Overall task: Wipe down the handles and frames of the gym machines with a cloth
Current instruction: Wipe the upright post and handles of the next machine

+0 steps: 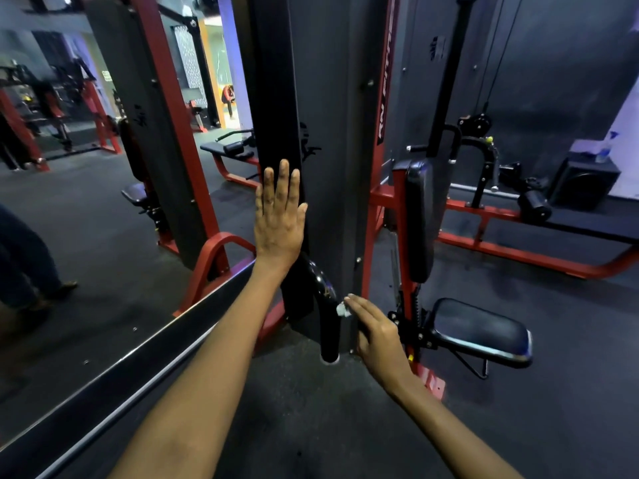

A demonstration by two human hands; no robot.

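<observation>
The left hand (279,219) presses flat, fingers straight, on the dark column (325,133); the right hand (375,335) pinches a white cloth (342,309) against the black handle (326,316).

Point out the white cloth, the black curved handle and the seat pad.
white cloth (342,309): head view, on the bit showing beyond the right hand's fingertips.
black curved handle (327,316): head view, on its glossy straight lower stretch.
seat pad (480,328): head view, middle of the black cushion top.

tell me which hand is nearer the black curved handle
Right. The right hand holds a white cloth against the black curved handle; the left hand lies flat on the column above.
</observation>
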